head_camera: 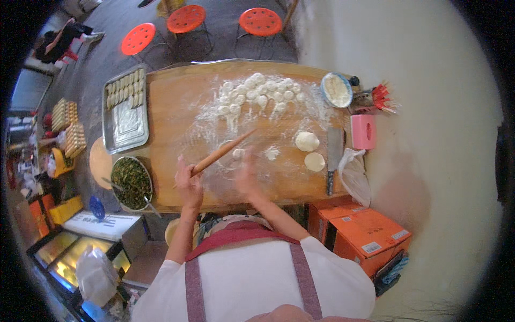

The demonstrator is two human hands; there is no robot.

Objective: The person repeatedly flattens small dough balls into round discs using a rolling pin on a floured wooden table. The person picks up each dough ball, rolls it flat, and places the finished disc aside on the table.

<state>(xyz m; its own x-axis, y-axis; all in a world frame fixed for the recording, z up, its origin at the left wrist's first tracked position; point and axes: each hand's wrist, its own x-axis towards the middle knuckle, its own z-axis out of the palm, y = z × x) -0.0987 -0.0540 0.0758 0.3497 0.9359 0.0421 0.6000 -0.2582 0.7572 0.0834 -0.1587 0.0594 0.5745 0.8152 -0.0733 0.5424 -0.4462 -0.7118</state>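
My left hand [190, 184] grips the lower end of a tapered wooden rolling pin [223, 153], which slants up to the right above the floured wooden tabletop [173, 112]. My right hand [247, 175] is blurred by motion; its fingers look stretched out and I see nothing held in them. Just beyond its fingers lies a small dough piece [238, 153], with a patch of flour [272, 152] to the right. Two flat dough rounds, an upper one [307, 141] and a lower one [314, 162], lie further right. Several floured dough pieces [257, 90] are grouped at the far side.
At left are a metal tray [124, 129] with rows of dumplings [125, 88] and a bowl of chopped green filling [130, 181] with spoons. A cleaver [334, 151], flour bowl [337, 90], pink tissue box [363, 132] and plastic bag [354, 173] line the right side. Orange cartons [362, 229] stand below.
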